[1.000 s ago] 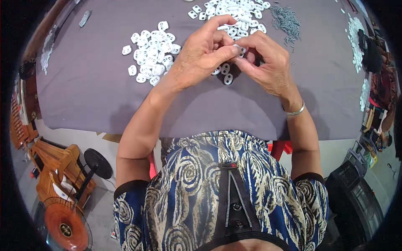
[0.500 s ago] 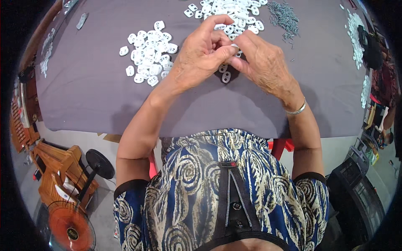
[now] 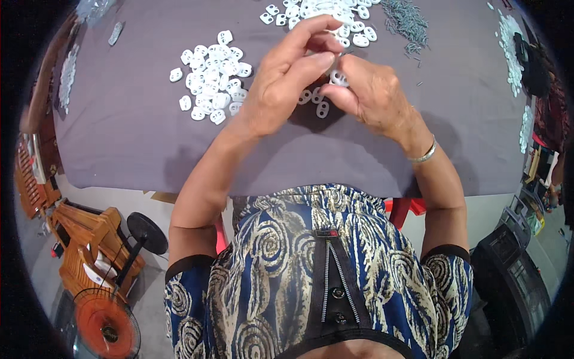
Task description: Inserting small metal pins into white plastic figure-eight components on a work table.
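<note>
My left hand [image 3: 287,75] is over the table with its thumb pressed toward the bent fingers; what they hold, if anything, is hidden. Close against it, my right hand [image 3: 376,93] has a white two-holed plastic cord-lock piece [image 3: 339,78] between thumb and forefinger. A few similar loose pieces [image 3: 323,109] lie on the cloth below the hands. Beyond the fingers spreads a large heap of white two-holed pieces [image 3: 360,40]. To the left of my left hand is a second heap of white cord-lock pieces [image 3: 209,78]. Small grey metal springs [image 3: 405,24] are piled at the far right.
A grey-brown cloth [image 3: 137,137] covers the table. More white pieces line its left edge [image 3: 69,78] and right edge [image 3: 511,54]. An orange fan [image 3: 107,326] and wooden furniture [image 3: 89,251] stand on the floor at left. A dark appliance [image 3: 508,269] stands at right.
My fingertips have drawn slightly apart. The white piece in my right hand, mostly covered before, now shows between thumb and forefinger. My left thumb has moved up a little.
</note>
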A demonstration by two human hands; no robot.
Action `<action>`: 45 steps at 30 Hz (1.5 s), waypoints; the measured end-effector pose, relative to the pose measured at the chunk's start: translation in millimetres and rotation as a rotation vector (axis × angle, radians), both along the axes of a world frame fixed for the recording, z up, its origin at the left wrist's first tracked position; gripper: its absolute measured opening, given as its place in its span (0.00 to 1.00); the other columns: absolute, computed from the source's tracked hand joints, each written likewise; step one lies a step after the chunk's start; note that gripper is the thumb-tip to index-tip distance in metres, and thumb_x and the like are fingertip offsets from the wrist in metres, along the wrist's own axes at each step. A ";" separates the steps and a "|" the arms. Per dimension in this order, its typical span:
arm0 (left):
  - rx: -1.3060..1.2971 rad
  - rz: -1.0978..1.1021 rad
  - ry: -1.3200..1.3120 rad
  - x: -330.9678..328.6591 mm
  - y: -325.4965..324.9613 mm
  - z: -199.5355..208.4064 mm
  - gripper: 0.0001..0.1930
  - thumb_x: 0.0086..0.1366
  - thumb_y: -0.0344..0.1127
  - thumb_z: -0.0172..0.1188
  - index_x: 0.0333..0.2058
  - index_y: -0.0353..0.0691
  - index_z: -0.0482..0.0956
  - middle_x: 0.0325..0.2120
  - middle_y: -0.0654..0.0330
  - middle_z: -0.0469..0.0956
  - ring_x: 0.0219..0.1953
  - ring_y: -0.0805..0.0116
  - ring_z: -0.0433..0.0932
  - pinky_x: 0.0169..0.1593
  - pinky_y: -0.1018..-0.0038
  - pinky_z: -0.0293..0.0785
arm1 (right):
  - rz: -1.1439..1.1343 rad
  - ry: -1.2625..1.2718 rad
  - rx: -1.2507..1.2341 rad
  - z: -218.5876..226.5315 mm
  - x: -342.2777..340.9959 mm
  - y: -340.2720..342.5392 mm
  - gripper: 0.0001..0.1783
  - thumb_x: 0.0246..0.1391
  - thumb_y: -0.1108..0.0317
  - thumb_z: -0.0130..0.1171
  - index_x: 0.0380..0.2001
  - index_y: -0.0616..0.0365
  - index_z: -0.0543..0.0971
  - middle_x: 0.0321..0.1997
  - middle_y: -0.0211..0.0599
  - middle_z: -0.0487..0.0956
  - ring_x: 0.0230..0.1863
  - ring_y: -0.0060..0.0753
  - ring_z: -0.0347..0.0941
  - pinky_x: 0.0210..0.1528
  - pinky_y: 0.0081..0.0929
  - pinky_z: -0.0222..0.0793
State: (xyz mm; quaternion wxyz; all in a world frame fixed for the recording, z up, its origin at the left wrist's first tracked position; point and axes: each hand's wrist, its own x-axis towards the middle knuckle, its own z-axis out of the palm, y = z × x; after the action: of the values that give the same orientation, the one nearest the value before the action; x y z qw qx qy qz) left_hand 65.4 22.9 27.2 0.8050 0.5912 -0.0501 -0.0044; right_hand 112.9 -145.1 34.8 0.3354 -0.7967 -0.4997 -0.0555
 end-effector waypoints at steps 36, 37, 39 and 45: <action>0.259 0.362 0.130 -34.9 -32.6 17.1 0.07 0.64 0.32 0.56 0.34 0.34 0.71 0.29 0.60 0.69 0.28 0.73 0.70 0.32 0.76 0.68 | -0.150 -0.044 -0.226 23.2 -13.3 5.5 0.08 0.50 0.70 0.57 0.26 0.58 0.67 0.23 0.39 0.72 0.22 0.43 0.73 0.20 0.35 0.67; 0.363 0.354 0.097 -33.4 -29.6 17.6 0.07 0.63 0.32 0.56 0.34 0.34 0.70 0.29 0.58 0.68 0.28 0.70 0.70 0.32 0.74 0.68 | -0.158 -0.035 -0.247 22.1 -13.4 5.7 0.08 0.50 0.71 0.57 0.27 0.58 0.67 0.23 0.39 0.73 0.22 0.43 0.73 0.20 0.36 0.67; 0.420 0.359 0.064 -31.3 -30.1 13.1 0.07 0.64 0.32 0.56 0.34 0.33 0.71 0.29 0.59 0.68 0.27 0.71 0.69 0.32 0.74 0.68 | -0.166 -0.027 -0.269 21.5 -13.4 5.3 0.08 0.50 0.71 0.56 0.27 0.58 0.68 0.23 0.39 0.73 0.23 0.43 0.73 0.21 0.37 0.67; 0.181 0.237 0.288 -29.4 -32.0 16.1 0.09 0.65 0.34 0.55 0.32 0.32 0.72 0.27 0.61 0.68 0.26 0.75 0.68 0.30 0.76 0.67 | -0.197 0.060 -0.323 28.5 -9.0 0.2 0.07 0.50 0.70 0.55 0.28 0.58 0.68 0.23 0.42 0.73 0.23 0.47 0.74 0.22 0.40 0.68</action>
State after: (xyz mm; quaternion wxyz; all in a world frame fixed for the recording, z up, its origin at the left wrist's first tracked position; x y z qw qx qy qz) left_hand 36.0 -9.1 43.3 0.7423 0.6561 0.1357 0.0013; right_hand 103.9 -144.9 63.3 0.2108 -0.8864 -0.4117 0.0168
